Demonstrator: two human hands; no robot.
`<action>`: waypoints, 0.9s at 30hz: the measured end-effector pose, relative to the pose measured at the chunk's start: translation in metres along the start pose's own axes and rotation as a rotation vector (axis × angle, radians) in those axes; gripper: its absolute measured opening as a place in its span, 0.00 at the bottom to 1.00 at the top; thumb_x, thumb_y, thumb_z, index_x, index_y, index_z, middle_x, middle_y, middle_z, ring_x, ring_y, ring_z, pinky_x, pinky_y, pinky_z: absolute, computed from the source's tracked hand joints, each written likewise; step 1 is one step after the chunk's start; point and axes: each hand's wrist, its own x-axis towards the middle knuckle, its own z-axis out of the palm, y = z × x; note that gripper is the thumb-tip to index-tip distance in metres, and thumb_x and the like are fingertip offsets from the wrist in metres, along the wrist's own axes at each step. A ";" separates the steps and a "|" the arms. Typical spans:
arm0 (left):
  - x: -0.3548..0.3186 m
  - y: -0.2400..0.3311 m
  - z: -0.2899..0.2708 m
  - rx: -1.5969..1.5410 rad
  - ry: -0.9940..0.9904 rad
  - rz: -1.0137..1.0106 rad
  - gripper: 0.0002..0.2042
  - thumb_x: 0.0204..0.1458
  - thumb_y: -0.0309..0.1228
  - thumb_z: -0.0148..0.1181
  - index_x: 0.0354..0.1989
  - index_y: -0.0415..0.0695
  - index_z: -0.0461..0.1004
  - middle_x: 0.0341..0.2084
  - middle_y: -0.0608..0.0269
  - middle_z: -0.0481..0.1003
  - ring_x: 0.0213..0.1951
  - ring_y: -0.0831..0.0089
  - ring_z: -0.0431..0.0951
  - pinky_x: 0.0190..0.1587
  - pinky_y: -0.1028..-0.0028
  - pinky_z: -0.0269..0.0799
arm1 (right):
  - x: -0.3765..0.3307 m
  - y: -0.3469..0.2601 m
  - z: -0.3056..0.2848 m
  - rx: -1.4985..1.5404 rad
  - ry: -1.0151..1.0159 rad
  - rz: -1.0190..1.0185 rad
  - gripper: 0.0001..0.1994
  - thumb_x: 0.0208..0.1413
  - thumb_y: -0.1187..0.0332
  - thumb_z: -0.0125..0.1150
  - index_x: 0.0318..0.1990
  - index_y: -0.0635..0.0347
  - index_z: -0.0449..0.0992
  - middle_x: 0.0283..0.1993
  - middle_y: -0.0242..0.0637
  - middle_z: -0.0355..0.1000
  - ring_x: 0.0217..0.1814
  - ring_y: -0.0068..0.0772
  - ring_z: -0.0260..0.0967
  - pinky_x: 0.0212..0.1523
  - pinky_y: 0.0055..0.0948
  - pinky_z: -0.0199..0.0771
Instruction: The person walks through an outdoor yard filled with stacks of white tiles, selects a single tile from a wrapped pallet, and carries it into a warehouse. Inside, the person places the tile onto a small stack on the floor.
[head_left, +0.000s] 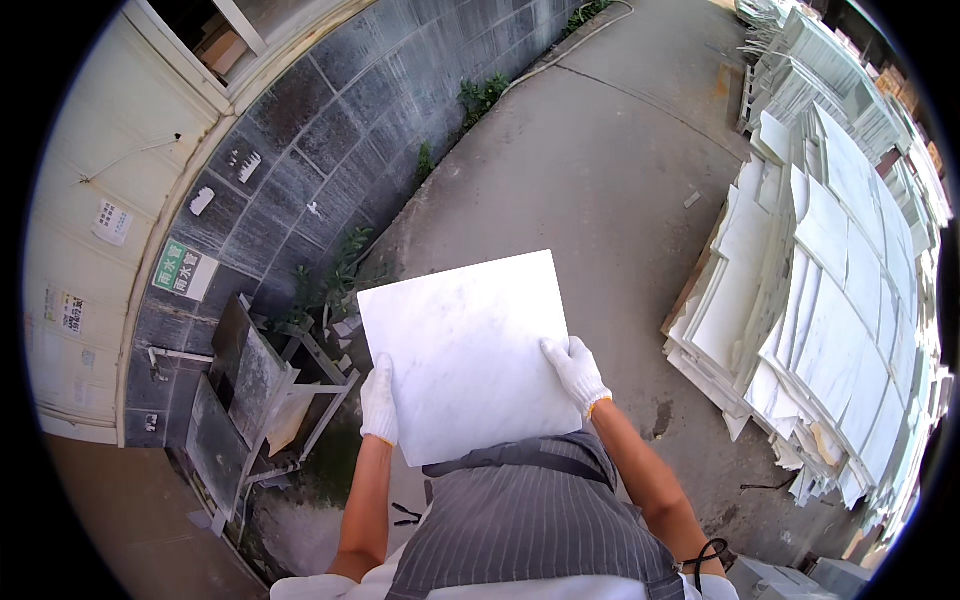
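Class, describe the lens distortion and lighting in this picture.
Head view: the wall curves, fisheye-style, and the corners go black; the held slab is bright, its faint veining readable; the stacked slabs at right also look pale and bright.

White knit gloves (379, 405) with orange-edged cuffs (598, 404) cover the left hand (379, 400) and right hand (576, 376); a grey pinstriped apron (520, 525), dark-banded, overlies a white top (310, 587); a black cord (702, 562) loops alongside.
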 end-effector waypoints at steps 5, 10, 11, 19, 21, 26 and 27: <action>0.136 0.075 0.139 0.078 -0.111 0.086 0.28 0.52 0.50 0.52 0.45 0.32 0.70 0.40 0.60 0.72 0.38 0.75 0.70 0.43 0.74 0.66 | 0.135 -0.075 -0.074 -0.026 0.113 0.022 0.26 0.48 0.49 0.57 0.35 0.70 0.69 0.32 0.39 0.69 0.34 0.25 0.63 0.38 0.26 0.66; 0.233 0.165 0.284 0.190 -0.336 0.100 0.26 0.52 0.46 0.54 0.47 0.32 0.69 0.40 0.59 0.72 0.38 0.74 0.70 0.43 0.74 0.66 | 0.224 -0.118 -0.145 0.292 0.241 0.069 0.24 0.48 0.51 0.59 0.34 0.70 0.68 0.31 0.40 0.69 0.34 0.26 0.64 0.37 0.28 0.67; 0.255 0.177 0.311 0.212 -0.342 0.096 0.26 0.52 0.46 0.54 0.47 0.32 0.68 0.40 0.59 0.72 0.39 0.74 0.70 0.43 0.74 0.66 | 0.245 -0.129 -0.159 0.247 0.249 0.097 0.25 0.48 0.51 0.59 0.36 0.70 0.68 0.33 0.43 0.69 0.36 0.29 0.65 0.39 0.29 0.67; 0.367 0.260 0.522 0.169 -0.390 0.062 0.24 0.51 0.41 0.56 0.48 0.32 0.67 0.41 0.59 0.73 0.41 0.73 0.72 0.45 0.74 0.66 | 0.452 -0.181 -0.277 0.156 0.356 -0.022 0.25 0.54 0.49 0.48 0.39 0.69 0.68 0.36 0.55 0.70 0.41 0.49 0.68 0.44 0.37 0.65; 0.416 0.266 0.582 0.178 -0.375 0.141 0.23 0.50 0.39 0.59 0.48 0.33 0.68 0.41 0.60 0.73 0.40 0.73 0.72 0.45 0.74 0.66 | 0.508 -0.214 -0.330 0.135 0.401 -0.003 0.25 0.55 0.49 0.47 0.38 0.68 0.68 0.36 0.55 0.70 0.42 0.52 0.68 0.44 0.39 0.65; 0.467 0.335 0.677 0.051 -0.324 0.129 0.21 0.47 0.36 0.60 0.47 0.35 0.69 0.40 0.59 0.74 0.40 0.73 0.74 0.44 0.73 0.68 | 0.651 -0.280 -0.398 -0.018 0.287 -0.101 0.25 0.56 0.47 0.43 0.39 0.66 0.68 0.38 0.60 0.69 0.44 0.61 0.65 0.45 0.44 0.63; 0.479 0.346 0.705 0.019 -0.330 0.100 0.21 0.48 0.36 0.60 0.46 0.34 0.69 0.39 0.59 0.74 0.39 0.72 0.74 0.44 0.73 0.69 | 0.675 -0.298 -0.420 -0.072 0.284 -0.096 0.25 0.56 0.47 0.44 0.39 0.66 0.68 0.37 0.59 0.69 0.44 0.61 0.65 0.45 0.44 0.64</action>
